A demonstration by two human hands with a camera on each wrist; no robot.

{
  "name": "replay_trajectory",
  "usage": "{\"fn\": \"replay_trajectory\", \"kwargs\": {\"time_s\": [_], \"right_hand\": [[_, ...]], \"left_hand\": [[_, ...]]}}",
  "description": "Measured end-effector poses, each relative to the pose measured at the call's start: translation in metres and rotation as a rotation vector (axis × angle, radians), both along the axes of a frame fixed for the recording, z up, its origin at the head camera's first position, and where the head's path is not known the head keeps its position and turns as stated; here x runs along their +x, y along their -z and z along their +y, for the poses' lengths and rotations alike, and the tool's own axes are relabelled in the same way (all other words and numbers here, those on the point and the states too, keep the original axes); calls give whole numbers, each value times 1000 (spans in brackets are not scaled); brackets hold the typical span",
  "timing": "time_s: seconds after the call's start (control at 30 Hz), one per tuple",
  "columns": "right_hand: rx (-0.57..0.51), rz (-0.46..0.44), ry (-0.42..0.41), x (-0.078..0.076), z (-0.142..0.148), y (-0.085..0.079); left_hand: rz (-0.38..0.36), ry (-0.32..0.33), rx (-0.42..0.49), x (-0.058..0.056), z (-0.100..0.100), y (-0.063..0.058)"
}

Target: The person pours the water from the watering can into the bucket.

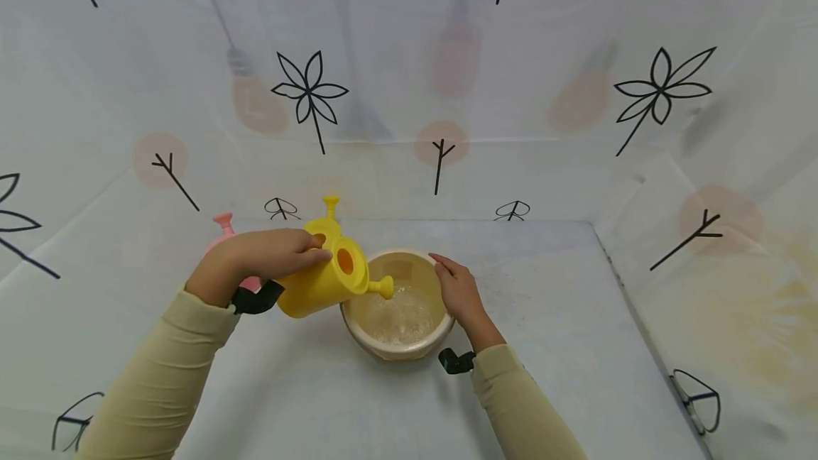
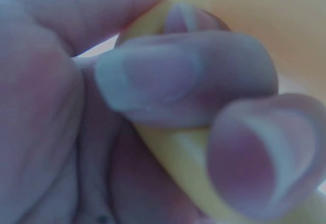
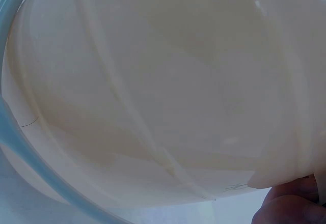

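My left hand [image 1: 275, 261] grips the handle of a yellow watering can [image 1: 313, 293]; the left wrist view shows the fingers curled round the yellow handle [image 2: 178, 158]. The can is tilted to the right, its spout [image 1: 381, 287] over the near-left inside of a cream bowl [image 1: 399, 356]. Rippled, bubbly water [image 1: 402, 314] lies in the bowl. My right hand [image 1: 461, 293] holds the bowl's right rim. In the right wrist view the bowl's smooth outer wall [image 3: 204, 81] fills most of the picture, with fingertips [image 3: 290, 203] at its lower edge.
Behind the tilted can stands another yellow watering can [image 1: 330, 211], its spout upward. A pink watering can [image 1: 224, 226] is mostly hidden behind the left hand. All stand on a white table [image 1: 543, 346], with printed white cloth [image 1: 396, 91] behind and at the sides.
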State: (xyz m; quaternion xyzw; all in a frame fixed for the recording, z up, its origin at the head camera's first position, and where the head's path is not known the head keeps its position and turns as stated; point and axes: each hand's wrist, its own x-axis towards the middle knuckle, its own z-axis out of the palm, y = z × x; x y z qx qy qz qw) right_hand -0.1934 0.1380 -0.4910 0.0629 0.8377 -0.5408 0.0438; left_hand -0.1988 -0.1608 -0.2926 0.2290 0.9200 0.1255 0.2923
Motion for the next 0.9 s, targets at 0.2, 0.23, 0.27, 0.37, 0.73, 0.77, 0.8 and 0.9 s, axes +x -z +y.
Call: {"fn": "replay_trajectory", "kwargs": {"time_s": [0.2, 0.23, 0.27, 0.37, 0.73, 0.77, 0.8, 0.9], "right_hand": [[1, -14, 6, 0, -1, -1], [0, -19, 8, -1, -1, -1], [1, -21, 10, -1, -1, -1], [-3, -28, 14, -2, -1, -1], [-3, -17, 3, -2, -1, 0], [-2, -14, -1, -1, 0, 0], [-1, -9, -4, -1, 0, -1], [2, -2, -14, 0, 1, -1]], "left_hand": [[4, 10, -9, 0, 1, 0], [5, 12, -10, 0, 1, 0], [5, 10, -13, 0, 2, 0], [5, 13, -15, -1, 2, 0], [26, 47, -28, -3, 4, -1], [28, 48, -28, -3, 5, -1], [32, 50, -29, -3, 5, -1], [33, 48, -29, -3, 5, -1]]}}
